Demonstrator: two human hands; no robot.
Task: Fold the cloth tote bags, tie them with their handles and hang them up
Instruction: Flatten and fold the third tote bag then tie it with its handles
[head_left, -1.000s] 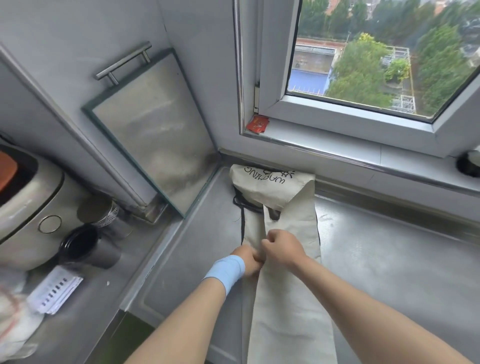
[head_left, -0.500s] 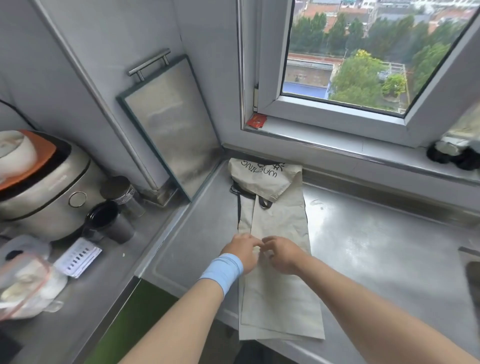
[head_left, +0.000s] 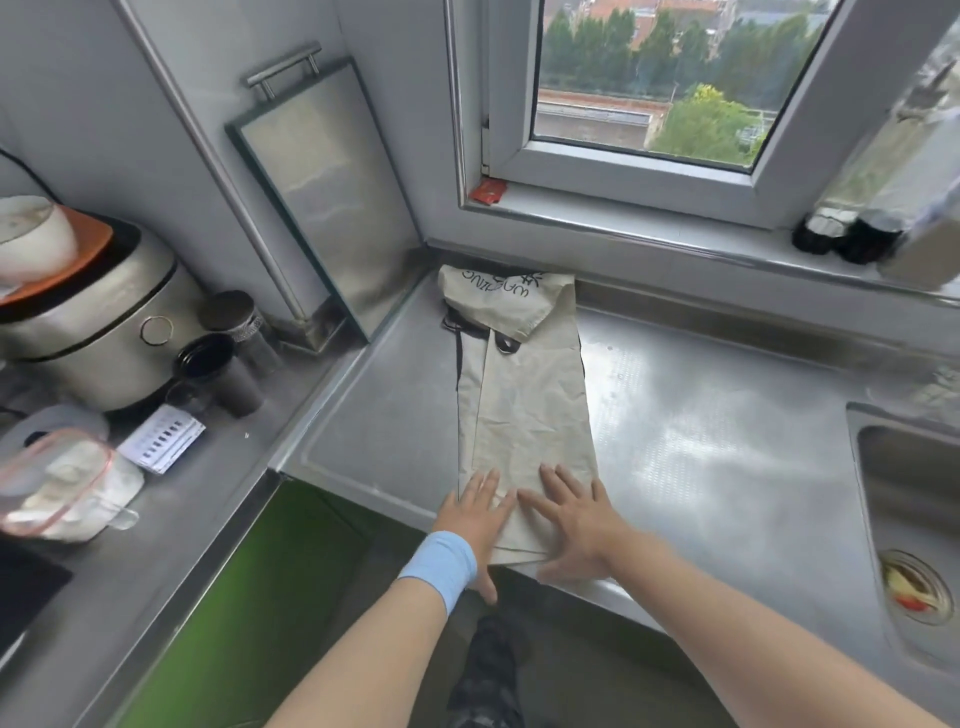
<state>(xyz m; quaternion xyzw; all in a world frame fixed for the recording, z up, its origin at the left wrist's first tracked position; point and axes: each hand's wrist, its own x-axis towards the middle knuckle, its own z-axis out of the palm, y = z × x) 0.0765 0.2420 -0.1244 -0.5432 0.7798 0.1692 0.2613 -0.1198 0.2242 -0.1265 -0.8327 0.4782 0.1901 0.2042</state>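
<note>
Your bag (head_left: 530, 405) lies on the steel surface (head_left: 717, 457) as a long narrow strip, its long axis running from 6 to 12 o'clock. Both grips press its near end, fingers straight and spread, clamping nothing: left grip (head_left: 480, 514) on the 9 o'clock edge, right grip (head_left: 576, 525) just beside it. The beige cloth is limp and creased. At the far end, a flap lies over the black handles (head_left: 506, 345). The next fold probably runs toward 12.

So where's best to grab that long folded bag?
Probably its near end, from the front of the counter. The bag lies flat in a long narrow strip, and that end sits at the counter's edge beneath the left hand and right hand, so a grip could slip under it there.
</note>
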